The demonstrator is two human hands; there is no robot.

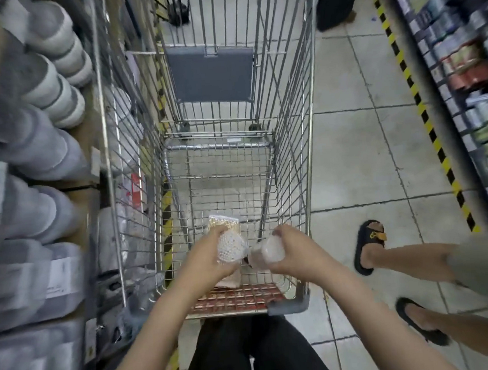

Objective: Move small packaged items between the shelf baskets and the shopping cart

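Both my hands reach down into the wire shopping cart near its handle end. My left hand grips a small clear packet of white beads. My right hand grips a second clear packet with a brownish lower part. The two packets almost touch between my hands. Beyond my left hand a flat yellowish packet lies on the cart floor. A pale pinkish packet lies under my left wrist, partly hidden.
Shelves with stacked grey and white bowls run close along the cart's left side. Another person's legs in black sandals stand on the tiled floor to the right. A shelf of boxed goods lines the far right, behind yellow-black floor tape.
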